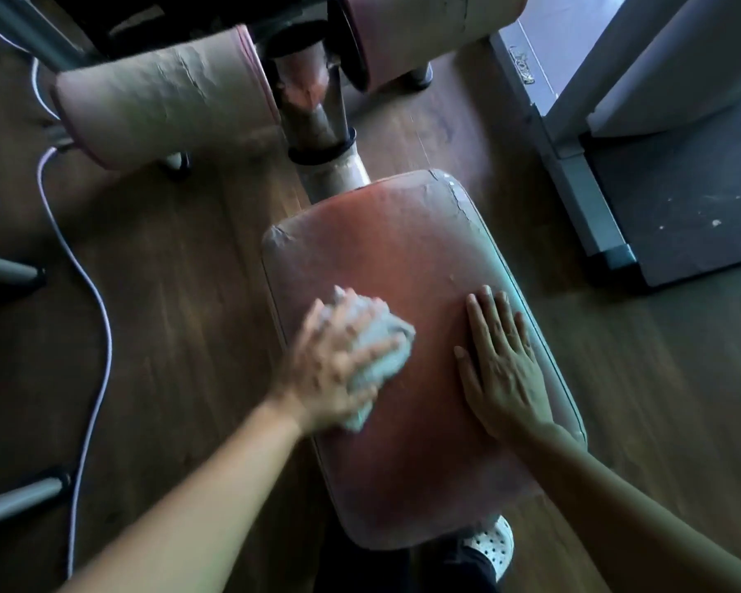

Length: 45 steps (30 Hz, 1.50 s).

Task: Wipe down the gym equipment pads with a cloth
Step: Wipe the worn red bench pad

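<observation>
Seat pad (407, 258): a long reddish cushion, its cover cracked and peeling at the far corners, running away from the person toward the metal post (317, 122).
Cloth (379, 348): a pale bunched rag on the pad's left half, near the left edge and about midway along its length.
Left hand (334, 365): grip closed over the cloth, fingers spread across the bunch and pressing it onto the pad; the hand is blurred, which suggests a wiping stroke under way.
Right hand (503, 365): open and flat, palm down on the pad's right side, holding nothing — it looks to be bracing the cushion.
Step in hand: wiping the seat pad's top. To do it well, I judge, keep even pressure, run overlapping passes along the length, and go lightly over the cracked far corners so the rag does not catch a flake and lift it.
Right-hand zone: the strip under the flat palm cannot be wiped until that hand shifts.
Edges: the cloth sits close to the left rim; a wide stroke could slip off it toward the floor (180, 293).
Open room: the middle and far end of the pad are clear ahead of the cloth.
Still to do, by my reading: the two roller pads (155, 104) beyond the post.
Nearby: a cable (99, 301) lies on the floor, well apart from the pad.
</observation>
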Each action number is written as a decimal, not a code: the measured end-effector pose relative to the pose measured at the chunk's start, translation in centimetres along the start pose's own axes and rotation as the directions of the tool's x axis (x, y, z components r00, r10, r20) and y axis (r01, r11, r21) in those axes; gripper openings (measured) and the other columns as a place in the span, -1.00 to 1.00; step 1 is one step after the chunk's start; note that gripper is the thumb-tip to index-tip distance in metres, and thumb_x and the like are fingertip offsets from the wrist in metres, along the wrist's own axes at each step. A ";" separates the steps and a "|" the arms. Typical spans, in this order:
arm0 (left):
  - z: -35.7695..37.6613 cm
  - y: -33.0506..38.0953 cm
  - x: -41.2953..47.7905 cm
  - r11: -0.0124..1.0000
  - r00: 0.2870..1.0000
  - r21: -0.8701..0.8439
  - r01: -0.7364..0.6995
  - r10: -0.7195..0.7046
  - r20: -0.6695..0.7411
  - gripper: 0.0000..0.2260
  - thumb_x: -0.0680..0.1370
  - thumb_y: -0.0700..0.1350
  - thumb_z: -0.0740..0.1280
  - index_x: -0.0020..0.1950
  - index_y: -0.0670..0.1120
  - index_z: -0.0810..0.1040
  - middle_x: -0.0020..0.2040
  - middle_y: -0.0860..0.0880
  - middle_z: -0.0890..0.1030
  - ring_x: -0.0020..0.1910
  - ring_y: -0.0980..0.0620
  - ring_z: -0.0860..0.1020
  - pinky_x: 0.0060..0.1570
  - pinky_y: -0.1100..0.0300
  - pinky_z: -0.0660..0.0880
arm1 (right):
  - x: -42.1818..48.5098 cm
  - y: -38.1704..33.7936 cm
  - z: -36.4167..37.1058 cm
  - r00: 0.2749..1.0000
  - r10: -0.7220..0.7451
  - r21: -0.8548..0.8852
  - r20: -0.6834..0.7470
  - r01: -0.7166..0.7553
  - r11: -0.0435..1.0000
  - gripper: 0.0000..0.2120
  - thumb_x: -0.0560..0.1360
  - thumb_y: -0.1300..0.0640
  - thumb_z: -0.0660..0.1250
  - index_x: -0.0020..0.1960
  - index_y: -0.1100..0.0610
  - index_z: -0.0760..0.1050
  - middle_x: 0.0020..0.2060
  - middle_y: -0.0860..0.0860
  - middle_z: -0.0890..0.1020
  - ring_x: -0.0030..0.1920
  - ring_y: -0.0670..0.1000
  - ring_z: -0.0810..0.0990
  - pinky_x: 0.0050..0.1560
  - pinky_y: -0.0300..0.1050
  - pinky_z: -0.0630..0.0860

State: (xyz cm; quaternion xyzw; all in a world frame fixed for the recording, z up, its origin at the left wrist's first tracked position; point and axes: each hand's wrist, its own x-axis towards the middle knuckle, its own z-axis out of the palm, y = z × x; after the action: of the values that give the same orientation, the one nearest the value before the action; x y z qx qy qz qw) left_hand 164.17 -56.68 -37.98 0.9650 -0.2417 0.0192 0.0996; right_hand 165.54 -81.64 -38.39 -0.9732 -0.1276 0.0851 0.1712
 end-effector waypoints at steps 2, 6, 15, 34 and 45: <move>0.2 -2.8 2.5 0.963 0.958 -0.066 0.261 -0.267 -0.107 -0.52 0.43 0.13 0.22 0.36 0.16 0.38 0.42 -0.14 0.38 0.38 -0.26 0.27 0.32 -0.26 0.25 | -1.2 0.1 0.1 1.000 -0.017 -0.007 0.003 0.017 1.000 -0.43 0.60 -0.04 0.00 0.55 0.15 0.03 0.54 0.07 0.04 0.55 0.04 -0.10 0.53 0.01 -0.14; 1.2 -2.6 3.8 0.797 0.748 -0.197 0.572 -0.605 -0.274 -0.59 0.43 0.02 0.32 0.28 0.06 0.53 0.37 -0.15 0.44 0.35 -0.30 0.33 0.45 -0.08 0.12 | -2.9 0.2 0.3 0.998 -0.061 -0.008 -0.014 0.061 0.998 -0.44 0.60 -0.02 0.05 0.54 0.16 0.07 0.54 0.08 0.08 0.55 0.06 -0.05 0.53 0.03 -0.12; 0.4 10.0 -7.6 0.945 0.942 -0.071 0.318 -0.323 -0.086 -0.55 0.45 0.15 0.25 0.34 0.19 0.45 0.43 -0.03 0.38 0.45 -0.18 0.26 0.35 -0.24 0.20 | -4.1 0.7 0.2 0.995 -0.103 0.002 -0.016 0.103 0.995 -0.44 0.60 -0.03 0.01 0.54 0.17 0.08 0.53 0.08 0.08 0.55 0.06 -0.07 0.53 0.05 -0.11; 1.0 13.1 -9.4 0.869 0.866 -0.092 0.485 -0.493 -0.085 -0.56 0.48 0.24 0.21 0.32 0.15 0.49 0.40 -0.05 0.42 0.44 -0.20 0.28 0.35 -0.21 0.23 | -7.7 2.4 -0.1 0.980 -0.201 -0.020 0.002 0.201 0.979 -0.44 0.60 -0.05 0.00 0.53 0.19 0.12 0.53 0.11 0.13 0.54 0.10 -0.02 0.53 0.03 -0.12; 1.4 12.6 -5.2 0.966 0.966 -0.019 0.258 -0.257 0.012 -0.54 0.48 0.19 0.21 0.38 0.19 0.40 0.47 -0.01 0.31 0.46 -0.20 0.25 0.35 -0.25 0.24 | -8.4 4.6 -0.8 0.985 -0.170 -0.055 -0.007 0.169 0.984 -0.44 0.61 -0.06 -0.01 0.53 0.18 0.11 0.53 0.11 0.13 0.54 0.09 -0.01 0.53 0.00 -0.12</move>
State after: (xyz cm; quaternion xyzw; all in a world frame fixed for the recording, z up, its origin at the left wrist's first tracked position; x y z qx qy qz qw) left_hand 153.60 -65.44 -37.47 0.9873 -0.1150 -0.0011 0.1098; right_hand 158.68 -88.47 -38.23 -0.9636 -0.2112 0.0612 0.1523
